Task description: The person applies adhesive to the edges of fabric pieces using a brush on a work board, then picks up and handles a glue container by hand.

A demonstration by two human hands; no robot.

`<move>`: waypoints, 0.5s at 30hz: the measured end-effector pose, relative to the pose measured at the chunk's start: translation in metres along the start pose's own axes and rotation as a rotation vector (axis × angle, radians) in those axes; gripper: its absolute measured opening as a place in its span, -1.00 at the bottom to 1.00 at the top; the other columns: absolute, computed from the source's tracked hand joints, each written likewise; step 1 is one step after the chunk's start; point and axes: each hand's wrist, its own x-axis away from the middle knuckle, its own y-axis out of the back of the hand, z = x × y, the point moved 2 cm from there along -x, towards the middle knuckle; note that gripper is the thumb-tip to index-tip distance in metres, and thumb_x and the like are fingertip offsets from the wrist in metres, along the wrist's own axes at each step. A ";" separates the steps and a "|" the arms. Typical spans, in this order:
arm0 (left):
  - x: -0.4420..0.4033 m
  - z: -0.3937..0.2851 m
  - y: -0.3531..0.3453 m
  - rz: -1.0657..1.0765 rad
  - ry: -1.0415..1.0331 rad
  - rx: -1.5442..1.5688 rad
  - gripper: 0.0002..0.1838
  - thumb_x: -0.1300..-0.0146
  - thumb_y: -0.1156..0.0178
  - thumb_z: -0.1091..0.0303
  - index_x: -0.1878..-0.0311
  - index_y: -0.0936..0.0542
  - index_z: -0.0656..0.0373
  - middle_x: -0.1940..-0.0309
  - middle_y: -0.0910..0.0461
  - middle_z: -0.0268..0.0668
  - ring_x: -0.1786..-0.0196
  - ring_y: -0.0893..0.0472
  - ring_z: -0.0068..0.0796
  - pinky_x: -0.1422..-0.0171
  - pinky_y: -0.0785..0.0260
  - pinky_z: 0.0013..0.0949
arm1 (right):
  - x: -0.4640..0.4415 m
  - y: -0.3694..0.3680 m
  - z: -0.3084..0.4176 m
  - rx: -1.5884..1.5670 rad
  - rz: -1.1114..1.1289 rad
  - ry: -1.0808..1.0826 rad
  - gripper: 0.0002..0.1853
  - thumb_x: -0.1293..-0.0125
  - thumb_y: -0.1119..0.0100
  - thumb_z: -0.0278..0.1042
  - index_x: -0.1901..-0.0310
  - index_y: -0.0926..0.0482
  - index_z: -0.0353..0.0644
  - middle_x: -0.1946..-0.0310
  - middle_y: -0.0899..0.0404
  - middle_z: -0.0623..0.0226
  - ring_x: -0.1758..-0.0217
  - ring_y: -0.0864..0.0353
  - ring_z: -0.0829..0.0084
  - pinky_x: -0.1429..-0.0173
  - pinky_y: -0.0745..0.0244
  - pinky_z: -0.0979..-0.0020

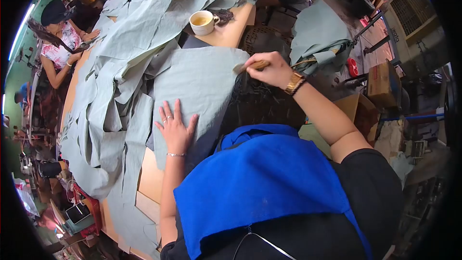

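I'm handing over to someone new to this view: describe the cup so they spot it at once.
Find the wooden table heaped with gray-green cloth, then its bare patch beyond the panel under the left hand. There stands the cup: white, with a handle and yellowish contents, unlike the cloth and dark clump beside it.

Evenly lit centre, dim surroundings, curved fisheye edges, black corners.

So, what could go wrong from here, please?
The cup stands close to the loose pieces; pulling one might tip it and stain them.
The brush in the right hand is at the edge of the flat sheet, so a slip could crease that edge.
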 end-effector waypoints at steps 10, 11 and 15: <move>-0.035 0.009 -0.009 -0.008 -0.132 -0.026 -0.13 -0.25 -0.08 -0.39 -0.53 -0.22 -0.15 -0.60 0.03 -0.08 -0.62 0.05 0.03 -0.49 0.24 0.47 | -0.003 0.004 0.002 -0.070 0.201 0.006 -0.84 -0.05 -0.35 -0.33 0.32 -0.69 -0.17 0.48 -0.68 0.18 0.39 -0.73 0.34 0.25 -0.56 0.41; -0.041 0.012 -0.011 -0.013 -0.155 -0.024 -0.13 -0.24 -0.08 -0.39 -0.53 -0.23 -0.15 -0.59 0.02 -0.07 -0.62 0.04 0.04 -0.48 0.24 0.48 | -0.003 0.010 -0.002 -0.006 0.175 -0.006 -0.85 -0.07 -0.34 -0.35 0.31 -0.69 -0.18 0.47 -0.68 0.22 0.38 -0.70 0.41 0.24 -0.55 0.44; -0.067 0.014 -0.013 -0.004 -0.231 -0.028 -0.13 -0.23 -0.07 -0.41 -0.51 -0.26 -0.16 -0.59 -0.02 -0.07 -0.61 0.01 0.04 -0.47 0.23 0.50 | -0.008 0.034 -0.005 0.189 0.130 -0.017 -0.85 -0.12 -0.33 -0.39 0.27 -0.70 -0.20 0.44 -0.68 0.28 0.37 -0.67 0.52 0.21 -0.54 0.48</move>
